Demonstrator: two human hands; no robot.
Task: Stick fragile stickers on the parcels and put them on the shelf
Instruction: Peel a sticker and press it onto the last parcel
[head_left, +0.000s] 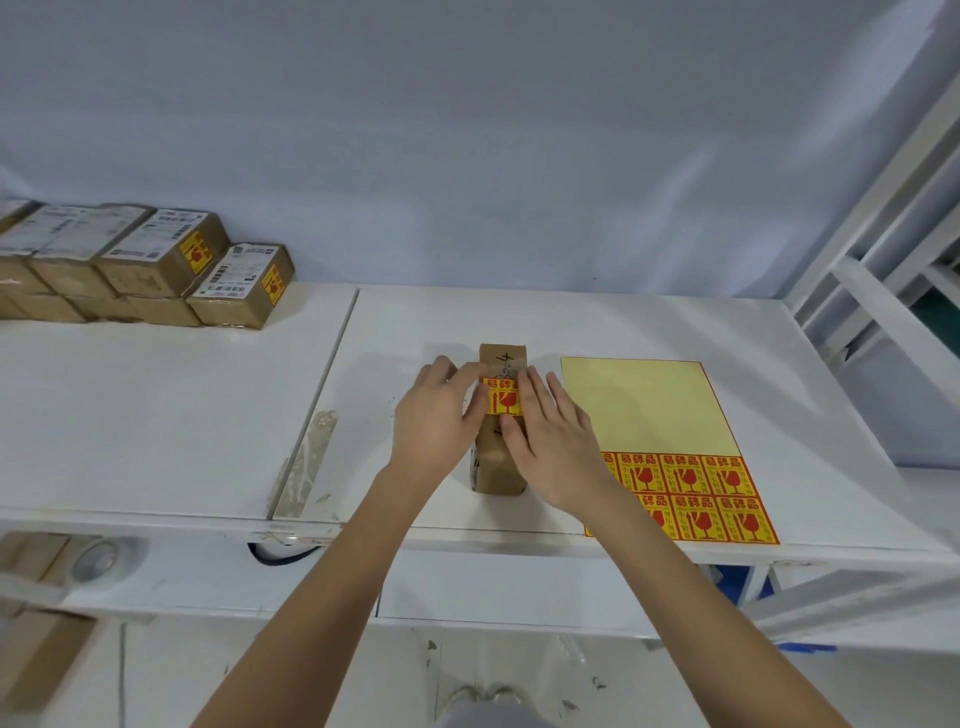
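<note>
Parcel under two hands, one sticker on top.

Parcel on table; sticker sheet right; stacked boxes far left.

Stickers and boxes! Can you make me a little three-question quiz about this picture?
1. True or false: both hands are pressing a fragile sticker onto the parcel.
2. Where is the sticker sheet? A) left of the parcel B) right of the parcel C) on the floor
3. Fill in: the stacked parcels at the far left show ___ red-and-yellow stickers.

Key:
1. True: the left hand and right hand lie on either side of the sticker.
2. B
3. Two
</note>
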